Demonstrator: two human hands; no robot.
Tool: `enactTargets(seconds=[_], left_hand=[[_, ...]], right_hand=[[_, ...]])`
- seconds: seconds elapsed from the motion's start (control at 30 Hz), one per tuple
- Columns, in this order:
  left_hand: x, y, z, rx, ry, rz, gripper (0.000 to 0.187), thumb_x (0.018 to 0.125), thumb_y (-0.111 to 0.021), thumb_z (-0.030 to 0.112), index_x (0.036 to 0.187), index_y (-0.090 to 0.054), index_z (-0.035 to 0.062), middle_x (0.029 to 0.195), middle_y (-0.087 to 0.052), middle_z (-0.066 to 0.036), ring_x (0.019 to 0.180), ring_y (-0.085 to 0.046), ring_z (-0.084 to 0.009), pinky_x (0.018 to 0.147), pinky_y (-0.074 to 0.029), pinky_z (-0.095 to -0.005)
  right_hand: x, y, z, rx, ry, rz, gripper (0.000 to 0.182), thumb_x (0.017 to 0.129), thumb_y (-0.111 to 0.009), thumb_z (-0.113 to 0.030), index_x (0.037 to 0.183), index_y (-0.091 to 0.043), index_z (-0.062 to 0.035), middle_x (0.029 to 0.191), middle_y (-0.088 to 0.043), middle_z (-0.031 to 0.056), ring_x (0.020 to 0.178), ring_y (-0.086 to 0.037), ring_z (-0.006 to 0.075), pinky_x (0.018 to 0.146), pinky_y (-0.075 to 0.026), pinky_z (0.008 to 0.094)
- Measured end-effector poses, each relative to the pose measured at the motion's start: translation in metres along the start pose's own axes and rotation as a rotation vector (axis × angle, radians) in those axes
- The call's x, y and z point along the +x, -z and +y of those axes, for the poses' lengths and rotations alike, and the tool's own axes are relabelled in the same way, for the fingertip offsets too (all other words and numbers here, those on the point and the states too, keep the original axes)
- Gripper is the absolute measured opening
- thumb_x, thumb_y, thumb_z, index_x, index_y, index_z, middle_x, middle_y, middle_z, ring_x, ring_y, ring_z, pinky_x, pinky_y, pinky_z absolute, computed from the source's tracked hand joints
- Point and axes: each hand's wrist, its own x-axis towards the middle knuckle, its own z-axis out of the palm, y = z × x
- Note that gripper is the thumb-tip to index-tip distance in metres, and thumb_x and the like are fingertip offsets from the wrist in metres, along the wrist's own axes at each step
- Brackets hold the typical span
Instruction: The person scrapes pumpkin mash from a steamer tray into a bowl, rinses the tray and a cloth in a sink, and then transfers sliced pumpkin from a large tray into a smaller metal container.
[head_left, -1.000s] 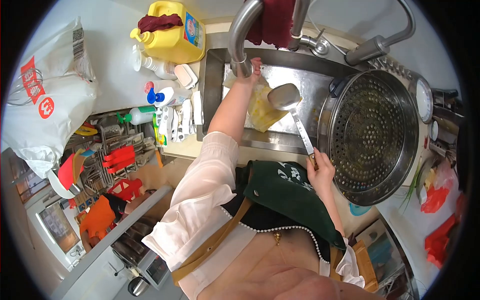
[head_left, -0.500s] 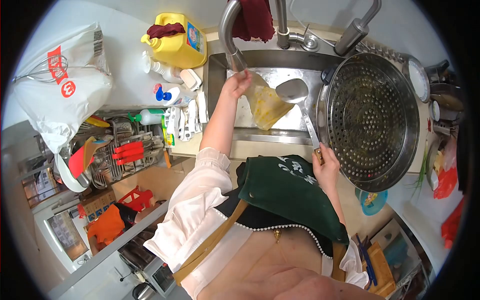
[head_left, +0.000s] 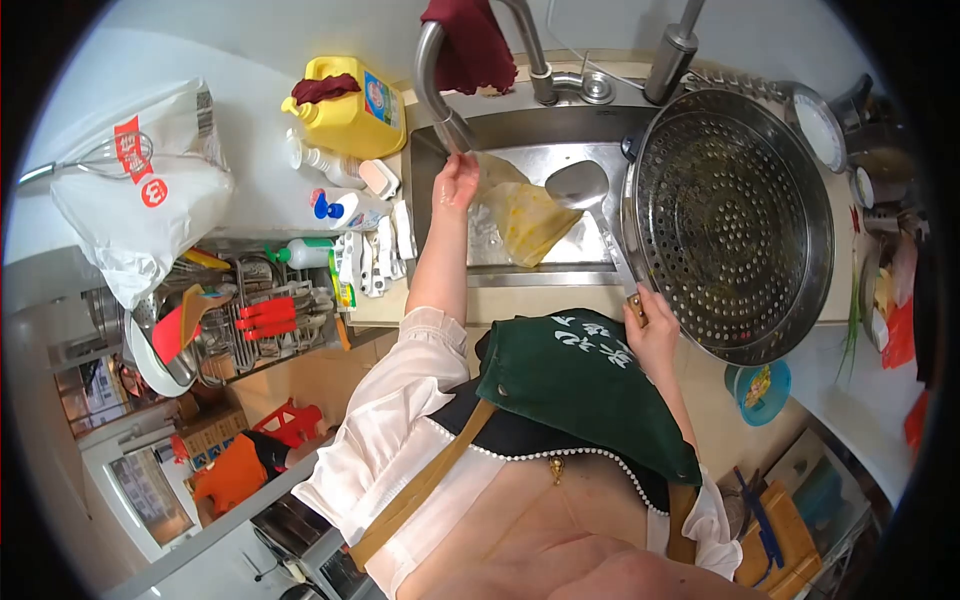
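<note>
My right hand (head_left: 650,325) is wrapped around the wooden handle of a metal spatula (head_left: 578,186), whose broad blade reaches over the sink. The blade overlaps the right side of a translucent plastic bag (head_left: 535,222) smeared with yellow bits. At the bag's upper left, my left hand (head_left: 457,183) pinches its edge with fingers closed, right below the faucet spout (head_left: 452,130). The bag hangs over the steel sink (head_left: 585,268).
A large perforated steamer pan (head_left: 735,225) leans over the sink's right side. Left of the sink stand a yellow jug (head_left: 350,108), several bottles and a white plastic bag (head_left: 140,190). A blue bin (head_left: 760,395) is below right. Another person in orange (head_left: 235,475) is at lower left.
The view has shifted a little. Both hands keep their holds, and the bag and spatula blade stay close together over the sink.
</note>
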Motion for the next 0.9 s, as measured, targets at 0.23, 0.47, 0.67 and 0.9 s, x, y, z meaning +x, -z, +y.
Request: enactTargets(seconds=[0.23,0.47,0.67,0.9], left_hand=[[-0.002,0.024,-0.037,1.436,0.225,0.263,0.014,0.078,-0.067,0.014,0.080,-0.058,0.0039,0.065,-0.056,-0.003,0.057,-0.054,-0.0160,0.053,-0.046,-0.0293],[0.015,-0.013,-0.089,2.224,-0.241,-0.372,0.019,0.077,-0.063,0.017,0.090,-0.063,0.0033,0.078,-0.061,-0.014,0.071,-0.060,-0.0314,0.066,-0.048,-0.0398],[0.049,-0.121,-0.147,2.449,-0.768,-0.709,0.042,0.076,-0.061,0.013,0.117,-0.053,0.0049,0.123,-0.050,-0.014,0.114,-0.047,-0.0300,0.092,-0.041,-0.0406],[0.092,-0.158,-0.175,2.974,-1.239,-1.128,0.044,0.089,-0.038,0.017,0.130,-0.042,0.0031,0.140,-0.036,-0.010,0.131,-0.030,-0.0237,0.107,-0.021,-0.0429]], right_hand=[[-0.005,0.018,0.007,0.044,-0.071,0.133,0.032,0.073,-0.066,-0.007,0.104,-0.060,0.0008,0.083,-0.059,0.0143,0.070,-0.060,0.0297,0.063,-0.048,0.0337],[-0.014,0.047,0.027,0.203,-0.294,0.315,0.030,0.080,-0.062,-0.006,0.107,-0.057,0.0059,0.082,-0.061,0.0134,0.067,-0.060,0.0187,0.061,-0.048,0.0290],[-0.046,0.081,0.071,0.581,-0.669,0.516,0.040,0.090,-0.053,-0.012,0.125,-0.046,0.0046,0.087,-0.061,0.0090,0.059,-0.054,0.0076,0.052,-0.047,0.0203],[-0.081,0.104,0.083,0.608,-0.770,0.700,0.041,0.089,-0.054,-0.009,0.124,-0.042,0.0077,0.081,-0.060,0.0084,0.054,-0.053,0.0081,0.047,-0.047,0.0206]])
